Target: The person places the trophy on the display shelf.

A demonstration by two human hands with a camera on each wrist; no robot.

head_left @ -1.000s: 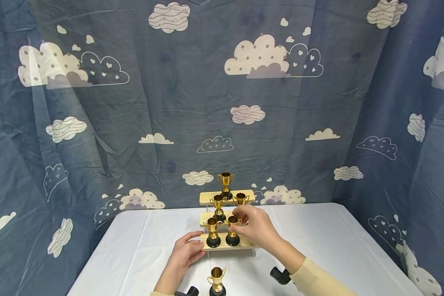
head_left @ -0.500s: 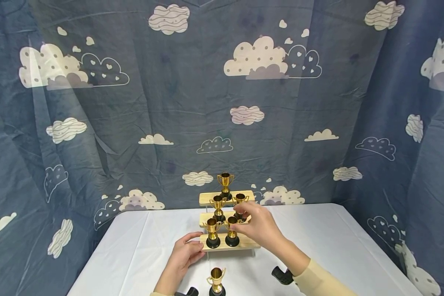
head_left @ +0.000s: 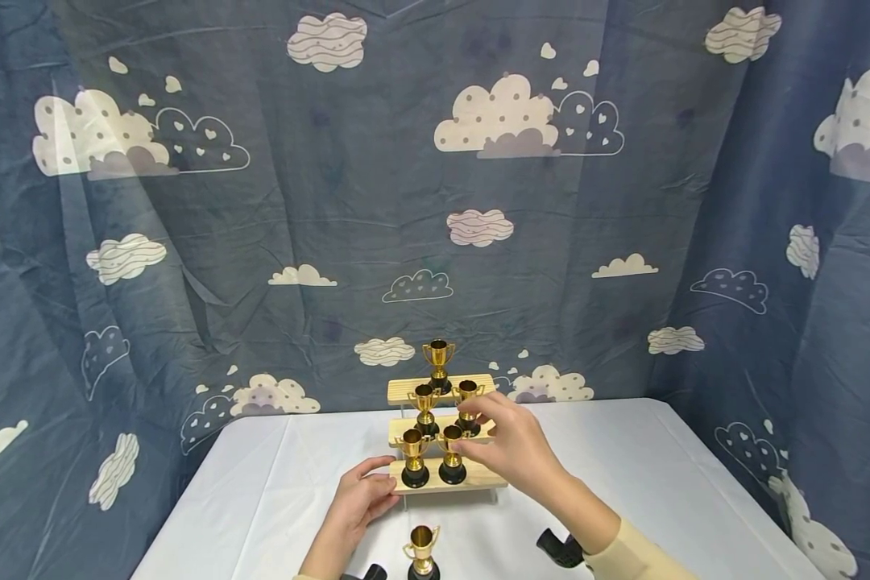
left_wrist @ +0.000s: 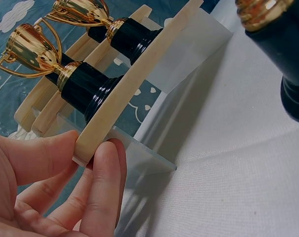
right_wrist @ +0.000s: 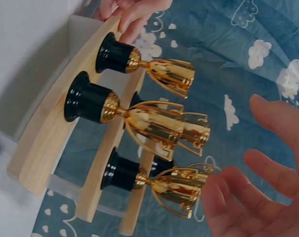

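Observation:
A three-step wooden stand (head_left: 482,474) with clear supports carries several small gold trophy cups on black bases. Its lowest plank (left_wrist: 134,84) is pinched at the left end between the thumb and fingers of my left hand (head_left: 358,501). My right hand (head_left: 515,447) hovers at the stand's right side, thumb and fingers spread apart with nothing between them. Its fingertips (right_wrist: 216,195) are right at the cup of the middle-step right trophy (right_wrist: 176,190). The front right trophy (head_left: 452,455) stands beside the front left trophy (head_left: 414,459). One trophy (head_left: 439,364) tops the stand.
Another gold trophy (head_left: 422,554) stands on the white-covered table (head_left: 275,475), in front of the stand. Black wrist-worn devices (head_left: 560,548) show near both wrists. A blue cloud-print curtain (head_left: 377,185) hangs behind and at the sides.
My right hand has drawn slightly rightward from the trophies, and more of the middle-step right trophy shows. My left hand keeps its grip on the plank. The head view has shifted a little.

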